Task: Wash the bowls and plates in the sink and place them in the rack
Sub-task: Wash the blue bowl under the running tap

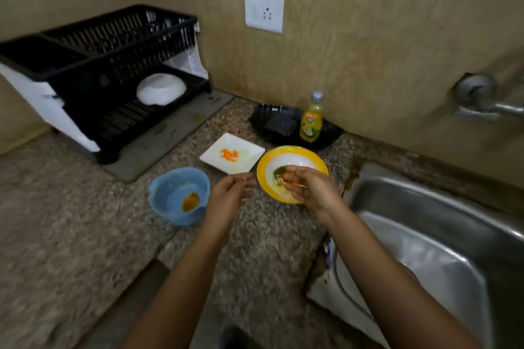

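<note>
A yellow-rimmed bowl (pixel 292 153) with green and orange food smears sits on the granite counter, just left of the steel sink (pixel 442 238). My right hand (pixel 310 188) lies over its near rim, fingers curled on the rim. My left hand (pixel 231 193) hovers between this bowl and a blue bowl (pixel 175 193) with an orange smear; its fingers are loosely curled and hold nothing. A white square plate (pixel 241 150) with orange smears lies behind the hands. The black and white rack (pixel 93 51) stands at the back left, with a white bowl (pixel 161 88) upside down on its lower level.
A yellow dish-soap bottle (pixel 312 120) stands on a black tray (pixel 280 125) with dark scrub pads against the wall. A grey mat (pixel 173 133) lies under the rack. The tap (pixel 482 102) juts from the wall at the right, above the sink. A wall socket (pixel 264 11) is behind.
</note>
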